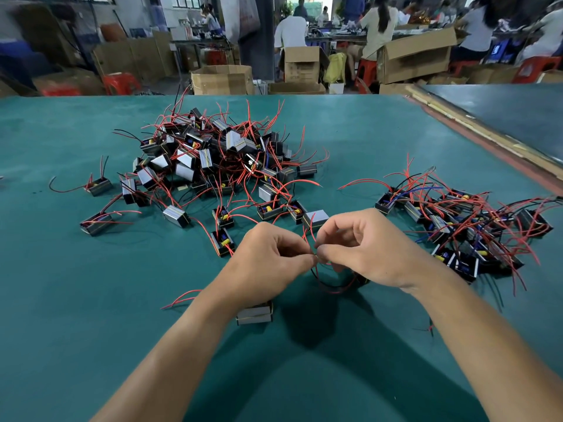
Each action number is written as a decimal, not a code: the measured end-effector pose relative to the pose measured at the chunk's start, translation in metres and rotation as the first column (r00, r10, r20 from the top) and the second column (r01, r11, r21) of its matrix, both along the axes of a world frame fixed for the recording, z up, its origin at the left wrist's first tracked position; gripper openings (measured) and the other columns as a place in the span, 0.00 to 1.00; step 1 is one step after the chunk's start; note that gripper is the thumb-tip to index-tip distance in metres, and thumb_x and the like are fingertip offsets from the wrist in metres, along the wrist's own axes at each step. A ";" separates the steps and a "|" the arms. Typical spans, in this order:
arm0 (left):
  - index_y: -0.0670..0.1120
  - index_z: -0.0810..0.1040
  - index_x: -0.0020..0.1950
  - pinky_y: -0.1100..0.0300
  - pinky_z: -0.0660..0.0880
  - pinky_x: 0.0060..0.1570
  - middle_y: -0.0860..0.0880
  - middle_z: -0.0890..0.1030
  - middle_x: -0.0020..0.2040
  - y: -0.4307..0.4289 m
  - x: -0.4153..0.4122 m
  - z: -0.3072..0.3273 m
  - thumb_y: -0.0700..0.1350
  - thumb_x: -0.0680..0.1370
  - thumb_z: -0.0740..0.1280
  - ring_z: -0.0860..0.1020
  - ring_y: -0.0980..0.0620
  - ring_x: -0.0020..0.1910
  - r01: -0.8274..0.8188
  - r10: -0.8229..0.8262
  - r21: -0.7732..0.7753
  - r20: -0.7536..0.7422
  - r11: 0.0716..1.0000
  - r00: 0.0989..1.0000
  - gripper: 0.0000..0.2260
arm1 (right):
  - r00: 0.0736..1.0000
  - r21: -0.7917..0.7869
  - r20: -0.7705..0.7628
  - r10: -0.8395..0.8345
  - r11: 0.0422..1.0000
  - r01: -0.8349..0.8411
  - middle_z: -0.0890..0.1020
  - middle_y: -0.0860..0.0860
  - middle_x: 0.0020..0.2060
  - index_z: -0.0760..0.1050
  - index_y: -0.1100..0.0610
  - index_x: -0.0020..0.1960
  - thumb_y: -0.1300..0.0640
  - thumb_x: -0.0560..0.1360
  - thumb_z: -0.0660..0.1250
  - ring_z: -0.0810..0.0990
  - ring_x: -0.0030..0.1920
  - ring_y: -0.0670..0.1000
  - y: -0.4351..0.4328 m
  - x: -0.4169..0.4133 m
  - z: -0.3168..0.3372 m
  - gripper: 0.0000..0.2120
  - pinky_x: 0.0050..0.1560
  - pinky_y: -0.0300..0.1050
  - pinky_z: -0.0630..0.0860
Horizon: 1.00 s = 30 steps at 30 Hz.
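Hazard notes, centre of the frame.

1. State: my left hand (268,257) and right hand (362,248) each pinch thin leads (330,287) between thumb and forefinger, fingertips almost meeting. The red and black leads loop down below the hands toward the table (91,300). I cannot tell which module they belong to.
2. Slip: the leads look thin and springy. A light pinch probably lets the ends part.
3. Snag: loose modules (224,240) lie just left of the left hand, with red wires running toward it. A stray wire could be caught in the pinch.
4. Knock: one module (255,313) sits under the left wrist. A forearm shift could push it.
5. Strain: a hard pull may stress the leads at their roots.
6. Mixing: the large pile (213,159) and the right-hand pile (457,220) lie apart; a careless set-down could confuse them.
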<state>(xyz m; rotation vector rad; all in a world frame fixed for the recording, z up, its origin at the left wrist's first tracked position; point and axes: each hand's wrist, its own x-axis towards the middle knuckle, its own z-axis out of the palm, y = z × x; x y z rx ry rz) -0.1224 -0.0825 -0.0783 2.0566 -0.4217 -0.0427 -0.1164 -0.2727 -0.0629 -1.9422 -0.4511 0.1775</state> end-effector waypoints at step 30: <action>0.43 0.85 0.38 0.55 0.55 0.32 0.47 0.72 0.28 0.008 0.000 0.007 0.44 0.69 0.73 0.63 0.48 0.30 0.167 -0.219 -0.218 -0.243 0.962 0.945 0.05 | 0.983 -0.083 0.106 0.153 0.986 -0.144 0.86 0.45 0.35 0.85 0.48 0.42 0.62 0.70 0.77 0.80 0.34 0.39 -0.012 0.005 0.002 0.08 0.38 0.32 0.74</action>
